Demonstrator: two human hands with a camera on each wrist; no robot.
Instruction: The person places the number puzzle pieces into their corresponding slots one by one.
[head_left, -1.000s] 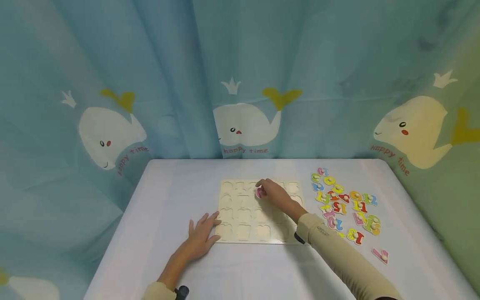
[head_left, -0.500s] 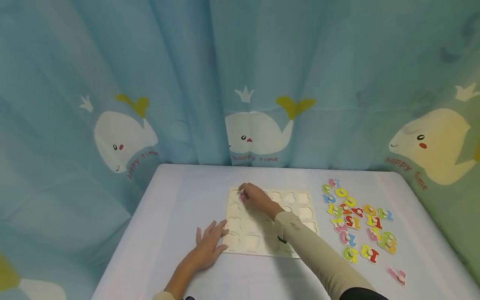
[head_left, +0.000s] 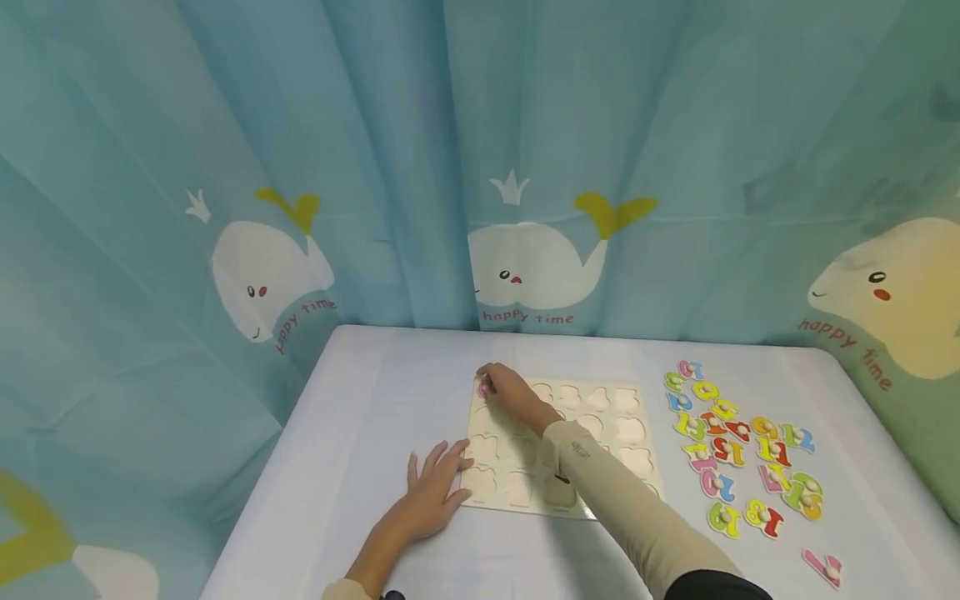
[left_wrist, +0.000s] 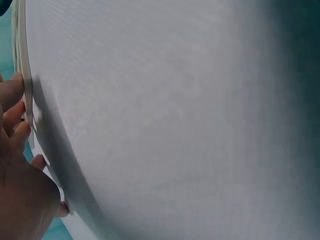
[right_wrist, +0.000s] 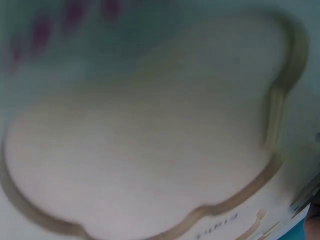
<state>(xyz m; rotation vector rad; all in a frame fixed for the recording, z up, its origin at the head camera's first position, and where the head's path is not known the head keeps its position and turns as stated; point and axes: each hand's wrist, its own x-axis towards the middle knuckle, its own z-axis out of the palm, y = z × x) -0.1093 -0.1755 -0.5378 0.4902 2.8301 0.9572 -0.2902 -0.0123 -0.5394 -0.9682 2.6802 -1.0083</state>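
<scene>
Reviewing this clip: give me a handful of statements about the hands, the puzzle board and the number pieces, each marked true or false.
1. The right hand is at the far left corner of the puzzle board, on a pink piece. True.
2. The left hand is lifted clear of the table. False: it lies flat on the table, fingers against the board's near left edge.
3. The loose number pieces lie to the right of the board. True.
4. Most of the board's cut-outs are already filled with coloured pieces. False: the cut-outs in view are bare wood.
5. One pink number piece lies apart from the pile, nearer the person. True.
</scene>
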